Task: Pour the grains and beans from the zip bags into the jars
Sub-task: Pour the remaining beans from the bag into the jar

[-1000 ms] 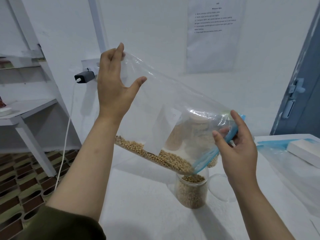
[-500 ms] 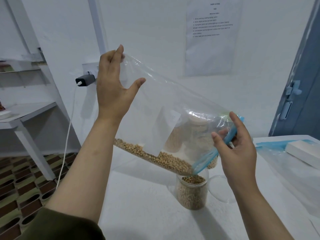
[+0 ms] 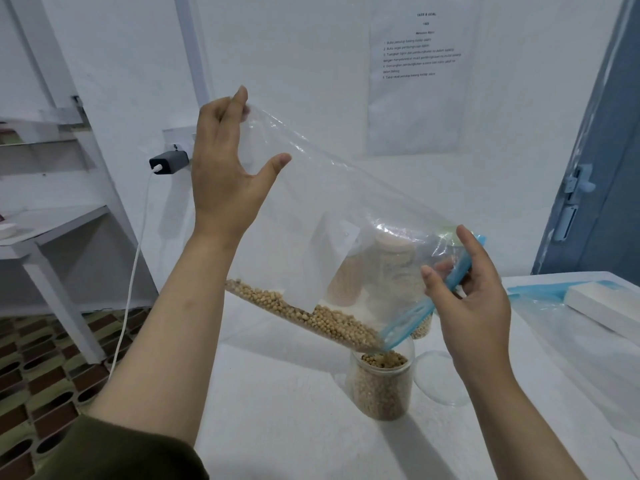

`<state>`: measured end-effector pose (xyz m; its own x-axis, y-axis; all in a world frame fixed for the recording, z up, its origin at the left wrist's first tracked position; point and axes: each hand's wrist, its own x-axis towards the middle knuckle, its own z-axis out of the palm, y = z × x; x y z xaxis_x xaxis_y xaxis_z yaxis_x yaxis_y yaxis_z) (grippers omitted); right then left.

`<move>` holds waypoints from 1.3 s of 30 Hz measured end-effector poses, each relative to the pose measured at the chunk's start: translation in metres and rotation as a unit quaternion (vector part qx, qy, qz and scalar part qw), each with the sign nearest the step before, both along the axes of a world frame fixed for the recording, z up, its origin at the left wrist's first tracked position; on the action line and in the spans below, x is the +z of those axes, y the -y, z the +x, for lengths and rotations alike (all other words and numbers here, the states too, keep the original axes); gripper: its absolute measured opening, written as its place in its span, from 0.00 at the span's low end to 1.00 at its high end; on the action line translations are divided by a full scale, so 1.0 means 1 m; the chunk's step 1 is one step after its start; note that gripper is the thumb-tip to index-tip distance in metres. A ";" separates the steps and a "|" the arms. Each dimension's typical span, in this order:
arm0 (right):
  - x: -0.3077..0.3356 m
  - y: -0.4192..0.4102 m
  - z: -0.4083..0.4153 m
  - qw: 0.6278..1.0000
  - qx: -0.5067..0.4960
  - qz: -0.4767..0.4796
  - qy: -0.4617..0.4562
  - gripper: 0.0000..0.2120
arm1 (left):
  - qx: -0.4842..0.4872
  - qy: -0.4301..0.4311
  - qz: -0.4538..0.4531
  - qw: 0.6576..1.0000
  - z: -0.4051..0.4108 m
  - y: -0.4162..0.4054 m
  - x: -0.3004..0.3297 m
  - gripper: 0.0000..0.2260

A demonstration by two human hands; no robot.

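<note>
Setting: white table [image 3: 284, 403] against a white wall, a printed sheet [image 3: 420, 64] taped above, a blue door [image 3: 602, 188] at right.
Left hand: my left hand [image 3: 221, 174] pinches the raised bottom corner of the clear zip bag [image 3: 332, 216] — fingertips closed on the plastic, thumb spread away.
Right hand: my right hand [image 3: 474, 299] grips the blue zip strip at the bag's mouth, fingers curled round it.
Beans: pale beans [image 3: 311, 313] lie along the bag's lower edge, banked toward the mouth.
Jar: the open jar [image 3: 382, 386] stands directly under the mouth's lowest corner, nearly full.
Axis: the bag slopes from upper left down to lower right — right hand nearer the jar.
Judgement: I reckon the pour is nearly finished; lifting the left corner higher should send the rest down.
Beyond: other filled jars [image 3: 391, 268] show through the plastic.
</note>
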<state>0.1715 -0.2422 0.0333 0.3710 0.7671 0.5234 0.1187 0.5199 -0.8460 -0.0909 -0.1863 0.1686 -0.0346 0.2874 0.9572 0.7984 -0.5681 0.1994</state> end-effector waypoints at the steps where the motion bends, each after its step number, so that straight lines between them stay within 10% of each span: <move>1: 0.000 0.000 0.000 1.000 0.000 -0.002 0.002 0.29 | -0.002 0.000 0.003 1.000 0.000 0.000 0.001 0.34; 25: -0.012 -0.013 0.006 1.000 -0.004 0.010 -0.001 0.32 | -0.030 -0.017 0.027 0.999 0.009 0.000 0.005 0.33; 39: -0.018 -0.018 0.008 0.982 -0.105 -0.004 0.156 0.28 | -0.032 -0.016 0.029 0.999 0.010 -0.005 0.003 0.32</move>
<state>0.1799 -0.2239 0.0158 0.3447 0.6954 0.6306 0.4764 0.4492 -0.7558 -0.0812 -0.1812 0.1718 0.0130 0.2313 0.9728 0.7651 -0.6287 0.1393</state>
